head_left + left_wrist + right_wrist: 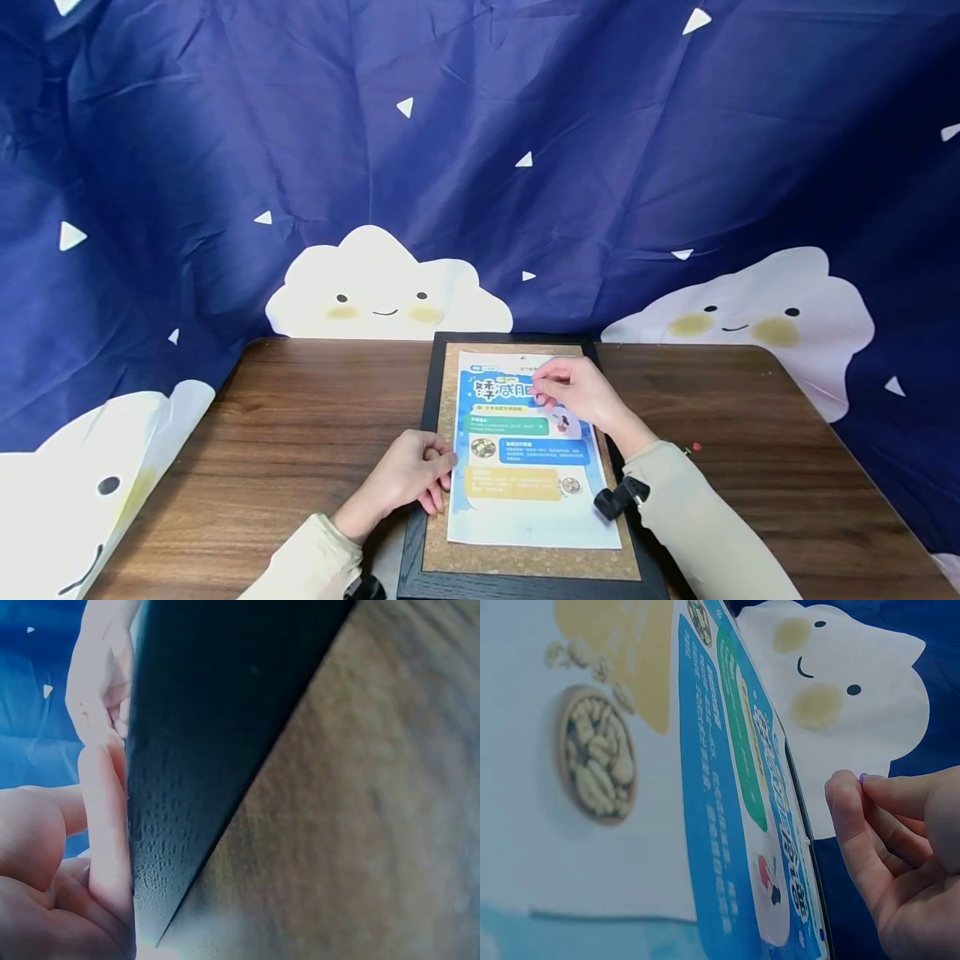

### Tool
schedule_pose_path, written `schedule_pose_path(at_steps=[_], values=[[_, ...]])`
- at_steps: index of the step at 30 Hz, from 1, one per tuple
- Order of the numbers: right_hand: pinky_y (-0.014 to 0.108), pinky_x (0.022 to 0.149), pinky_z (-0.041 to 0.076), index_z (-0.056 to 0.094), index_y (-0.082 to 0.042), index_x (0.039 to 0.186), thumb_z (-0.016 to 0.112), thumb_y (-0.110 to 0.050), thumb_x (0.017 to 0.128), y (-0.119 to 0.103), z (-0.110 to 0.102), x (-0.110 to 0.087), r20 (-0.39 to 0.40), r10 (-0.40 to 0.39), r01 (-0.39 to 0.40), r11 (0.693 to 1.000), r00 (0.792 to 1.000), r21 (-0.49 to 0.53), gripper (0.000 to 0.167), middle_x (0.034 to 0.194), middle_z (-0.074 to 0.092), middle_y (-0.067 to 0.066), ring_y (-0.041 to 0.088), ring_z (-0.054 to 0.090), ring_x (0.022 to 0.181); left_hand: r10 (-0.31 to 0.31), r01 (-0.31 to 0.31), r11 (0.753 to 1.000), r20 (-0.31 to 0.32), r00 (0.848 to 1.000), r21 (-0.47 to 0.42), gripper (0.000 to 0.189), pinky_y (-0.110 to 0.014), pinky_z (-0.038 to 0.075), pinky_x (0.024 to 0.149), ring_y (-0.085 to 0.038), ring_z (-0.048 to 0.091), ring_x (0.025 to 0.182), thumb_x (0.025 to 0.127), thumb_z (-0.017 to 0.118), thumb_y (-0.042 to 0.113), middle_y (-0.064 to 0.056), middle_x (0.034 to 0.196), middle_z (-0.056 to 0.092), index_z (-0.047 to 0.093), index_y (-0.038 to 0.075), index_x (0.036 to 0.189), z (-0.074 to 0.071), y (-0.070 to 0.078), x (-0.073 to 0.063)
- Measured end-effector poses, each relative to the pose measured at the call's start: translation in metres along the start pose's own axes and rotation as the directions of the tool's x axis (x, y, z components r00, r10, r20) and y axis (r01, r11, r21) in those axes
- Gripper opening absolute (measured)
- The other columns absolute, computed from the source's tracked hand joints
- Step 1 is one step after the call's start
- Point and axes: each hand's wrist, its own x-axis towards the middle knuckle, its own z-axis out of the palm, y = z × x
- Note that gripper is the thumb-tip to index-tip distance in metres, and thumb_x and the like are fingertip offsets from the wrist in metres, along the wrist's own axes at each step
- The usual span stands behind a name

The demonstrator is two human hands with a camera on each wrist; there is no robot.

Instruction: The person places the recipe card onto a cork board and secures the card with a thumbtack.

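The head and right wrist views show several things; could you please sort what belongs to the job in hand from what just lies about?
In the job:
printed sheet
framed cork board beneath it
small purple item, pinched in the right hand

Apparently just about:
small red item on the table, untouched; too small to identify, possibly a spare
patterned backdrop behind

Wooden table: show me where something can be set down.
Free table: left, between its left edge and the left hand; right, between the small red piece and its right edge. Crowded: the framed corkboard, with the poster and right hand over it.
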Motion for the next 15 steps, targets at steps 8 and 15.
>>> schedule_pose_path(at_steps=[8,15], values=[[0.028,0.071,0.067,0.074,0.004,0.114,0.068,-0.006,0.106,-0.002,0.012,0.016,0.019,-0.006,0.005,1.0,1.0,0.015,0.015,0.096,0.079,0.015,0.016,0.073,0.074,0.01,-0.01,1.0,0.004,1.0,-0.002,0.018,-0.033,0.063,0.046,-0.009,0.066,0.046,0.107,0.062,0.007,-0.009,0.069,0.069,0.066,-0.01,0.109,-0.001,-0.001,0.0],[0.028,0.071,0.067,0.074,0.004,0.116,0.065,-0.005,0.107,-0.006,0.028,0.035,0.04,0.016,-0.017,0.999,0.999,0.032,0.016,0.097,0.079,0.016,0.016,0.072,0.074,0.009,-0.009,1.0,-0.003,1.0,0.003,0.018,-0.033,0.063,0.046,-0.009,0.066,0.046,0.106,0.063,0.008,-0.008,0.069,0.07,0.066,-0.01,0.11,0.0,-0.001,0.002]])
